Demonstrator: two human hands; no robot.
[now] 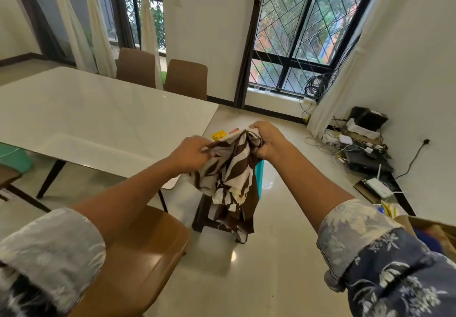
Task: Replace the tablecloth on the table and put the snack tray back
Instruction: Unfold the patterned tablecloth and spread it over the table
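Observation:
A brown and white patterned tablecloth [232, 181] hangs bunched in the air in front of me, off the right end of the white table [98, 114]. My left hand [191, 152] grips its upper left edge. My right hand [267, 141] holds a gathered wad of it a little higher. The cloth's lower end drapes down over a dark stool [204, 218] on the floor. Behind the cloth, a yellow snack packet [218, 135] shows, and the tray under it is mostly hidden. The table top is bare.
A brown chair [138, 252] stands at the table's near side below my left arm, and two more chairs [185, 77] stand at the far side. Cables and electronics [360, 149] clutter the floor at the right wall. A cardboard box [434, 233] sits at the right edge.

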